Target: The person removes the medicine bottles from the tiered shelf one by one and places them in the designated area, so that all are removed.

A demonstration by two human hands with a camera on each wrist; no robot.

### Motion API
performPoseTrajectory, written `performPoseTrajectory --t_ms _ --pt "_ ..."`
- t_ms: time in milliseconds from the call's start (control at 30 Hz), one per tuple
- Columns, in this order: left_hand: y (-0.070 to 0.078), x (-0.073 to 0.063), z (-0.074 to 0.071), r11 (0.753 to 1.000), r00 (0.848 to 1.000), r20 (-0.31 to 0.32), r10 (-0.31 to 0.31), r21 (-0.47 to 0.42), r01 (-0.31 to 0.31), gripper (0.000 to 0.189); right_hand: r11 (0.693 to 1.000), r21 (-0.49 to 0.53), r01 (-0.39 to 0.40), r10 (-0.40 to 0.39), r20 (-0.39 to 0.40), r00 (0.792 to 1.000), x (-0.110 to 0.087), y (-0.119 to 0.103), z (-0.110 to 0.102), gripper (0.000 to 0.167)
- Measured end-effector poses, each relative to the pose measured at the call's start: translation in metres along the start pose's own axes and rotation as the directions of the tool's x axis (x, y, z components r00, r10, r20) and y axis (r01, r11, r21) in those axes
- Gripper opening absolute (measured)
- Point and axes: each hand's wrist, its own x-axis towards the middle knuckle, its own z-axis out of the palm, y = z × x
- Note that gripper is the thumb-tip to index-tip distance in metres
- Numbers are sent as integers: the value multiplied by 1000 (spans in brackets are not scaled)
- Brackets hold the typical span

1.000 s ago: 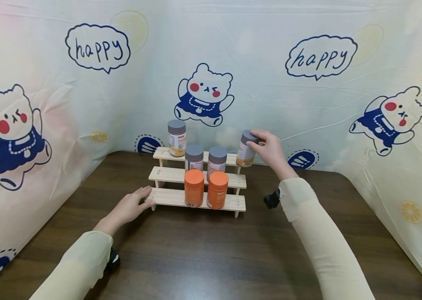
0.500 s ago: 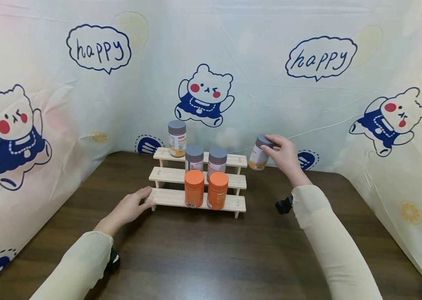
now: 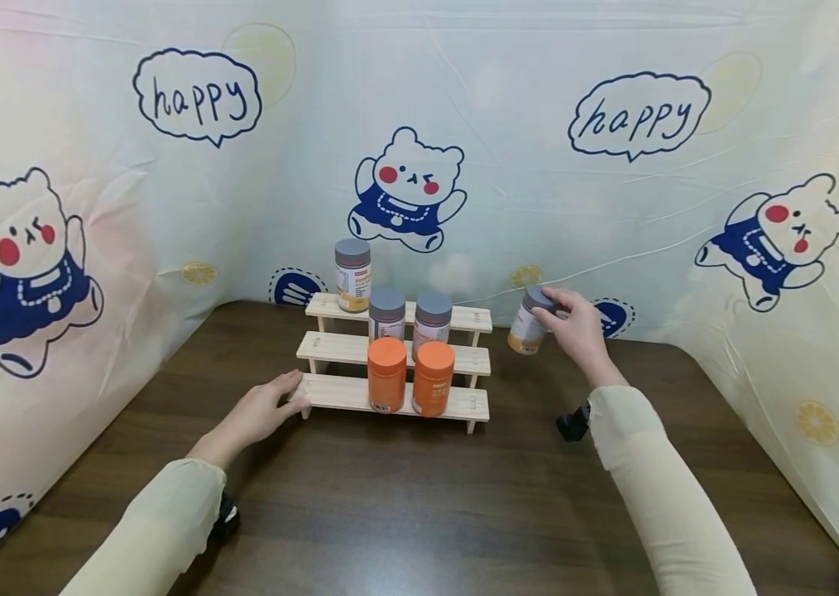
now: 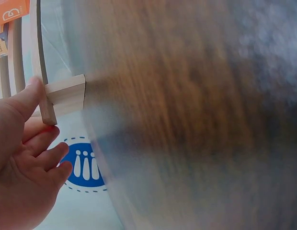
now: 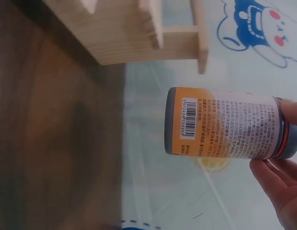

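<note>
The right hand (image 3: 577, 329) is pinching a grey-capped bottle (image 3: 527, 321) by its cap, fingers curled round the rim, and is holding it in the air just right of the wooden rack (image 3: 394, 358), above the worktop (image 3: 419, 497). The bottle is looking like rigid plastic, probably light, with a smooth label (image 5: 225, 129) that could be slippery; the ribbed cap or the waist is seeming the surest place to take it. The left hand (image 3: 259, 412) is resting with relaxed fingers against the rack's bottom left corner. Five other bottles are standing on the steps.
</note>
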Motion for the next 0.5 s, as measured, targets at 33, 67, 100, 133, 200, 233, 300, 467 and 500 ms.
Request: performPoseTrajectory --t_ms 33,67,100,133,200,233,300,467,500 --pt "0 0 0 1000 1000 2 -2 0 2 56 1000 -4 1 -1 -7 1000 -1 3 1 45" --pt "1 0 0 1000 1000 3 -1 0 1 56 1000 -8 0 0 -13 1000 -2 7 2 45" --pt "1 0 0 1000 1000 4 -3 -2 3 56 1000 -10 -2 2 -18 1000 -3 10 3 45" --pt "1 0 0 1000 1000 3 -1 -1 1 56 1000 -15 1 -1 -22 1000 -4 13 5 45" --pt "1 0 0 1000 1000 -1 5 1 -5 56 1000 -25 5 -5 -33 999 -6 19 7 44" --pt "1 0 0 1000 1000 -4 9 2 -9 55 1000 -31 6 -7 -40 999 -8 22 9 43" --pt "0 0 0 1000 1000 -7 18 4 -18 55 999 -37 2 -4 -45 999 -10 26 11 43" --pt "0 0 0 999 999 -10 33 2 -33 55 999 -50 -11 8 -48 999 -16 36 17 42" --pt "0 0 0 999 999 -10 35 1 -35 55 999 -54 -10 8 -49 999 -16 39 18 42"
